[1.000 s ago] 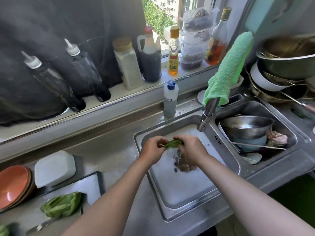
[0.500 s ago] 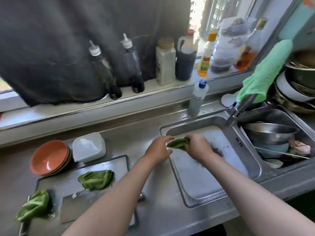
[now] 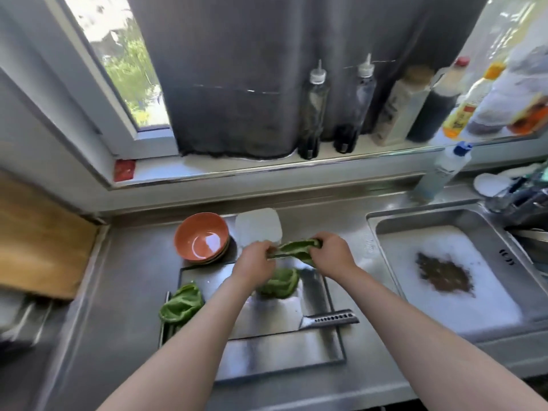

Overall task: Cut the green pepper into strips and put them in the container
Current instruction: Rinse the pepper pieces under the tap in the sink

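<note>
Gripping one green pepper piece (image 3: 296,251) between them, both hands are curled round its ends. The left hand (image 3: 255,262) pinches the near-left end and the right hand (image 3: 331,254) closes over the far-right end, so the piece hangs in the air above the far edge of the steel cutting board (image 3: 267,358). Right under it a second pepper piece (image 3: 280,283) lies on the board, against the broad blade of a cleaver (image 3: 284,312) that lies flat with its metal handle pointing right. A third pepper piece (image 3: 181,305) sits at the board's left edge. Just beyond the hands stands a white container (image 3: 258,228) and, just beside it on the left, a stack of orange bowls (image 3: 201,239), both on the steel tabletop (image 3: 127,292). To the right is the sink (image 3: 430,221), where a white board carries a dark patch of scraps (image 3: 443,275).
</note>
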The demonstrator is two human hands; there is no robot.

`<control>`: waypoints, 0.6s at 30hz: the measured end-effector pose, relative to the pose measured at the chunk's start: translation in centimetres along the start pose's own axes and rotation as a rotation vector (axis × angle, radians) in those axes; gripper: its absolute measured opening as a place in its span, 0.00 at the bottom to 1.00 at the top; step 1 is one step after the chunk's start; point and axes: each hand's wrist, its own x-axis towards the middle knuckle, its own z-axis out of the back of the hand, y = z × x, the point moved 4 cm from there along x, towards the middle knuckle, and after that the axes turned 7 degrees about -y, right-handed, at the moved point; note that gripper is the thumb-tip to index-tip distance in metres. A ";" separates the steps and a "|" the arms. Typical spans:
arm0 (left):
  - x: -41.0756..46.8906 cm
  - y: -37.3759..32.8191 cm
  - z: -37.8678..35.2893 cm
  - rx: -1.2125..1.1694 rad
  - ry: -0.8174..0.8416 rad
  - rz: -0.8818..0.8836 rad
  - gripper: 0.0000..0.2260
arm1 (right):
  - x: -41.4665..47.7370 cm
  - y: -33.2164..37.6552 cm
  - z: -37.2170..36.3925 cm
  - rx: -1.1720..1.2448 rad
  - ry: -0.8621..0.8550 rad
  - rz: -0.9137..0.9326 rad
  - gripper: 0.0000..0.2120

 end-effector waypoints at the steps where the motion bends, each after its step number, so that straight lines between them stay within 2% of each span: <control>1: -0.4 0.9 0.0 0.051 0.056 -0.025 0.19 | -0.1 0.0 -0.6 0.005 -0.024 -0.035 0.10; 4: -1.7 2.6 -0.9 0.241 0.255 -0.088 0.29 | -0.3 -0.8 -2.0 0.001 -0.069 -0.147 0.10; 6: -2.1 3.5 -1.7 0.257 0.295 -0.072 0.29 | -0.3 -1.7 -2.8 -0.003 -0.074 -0.202 0.11; 9: -1.7 4.3 -1.7 0.121 0.160 -0.026 0.20 | 0.1 -2.8 -4.0 -0.012 -0.008 -0.239 0.13; 13: -0.8 5.1 -0.7 0.051 0.012 0.083 0.18 | 0.8 -3.8 -5.0 -0.058 0.091 -0.230 0.16; 16: 0.1 5.7 -0.4 -0.022 -0.087 0.200 0.15 | 1.1 -3.8 -5.1 -0.207 0.185 -0.180 0.18; 18: 0.4 5.5 -0.4 -0.056 -0.082 0.253 0.14 | 1.3 -3.6 -4.8 -0.341 0.220 -0.120 0.20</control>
